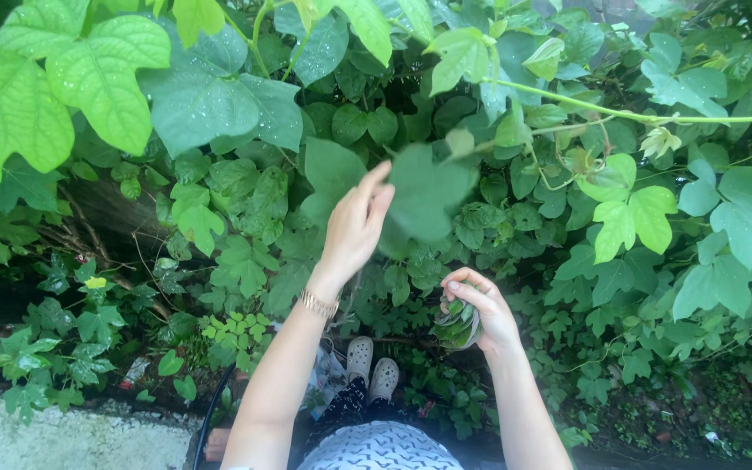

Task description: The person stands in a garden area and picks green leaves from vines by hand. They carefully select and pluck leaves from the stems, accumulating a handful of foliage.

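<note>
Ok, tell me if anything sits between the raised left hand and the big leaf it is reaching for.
Nothing visible does. The left hand is raised with its fingertips at the edge of the large leaf, with no stem or other leaf crossing in front. The right hand is lower down, closed around a bunch of picked leaves.

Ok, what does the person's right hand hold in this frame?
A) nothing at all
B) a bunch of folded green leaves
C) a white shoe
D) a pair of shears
B: the right hand is closed around a bunch of folded green leaves, while the left hand reaches up to a large leaf on the vine.
</note>
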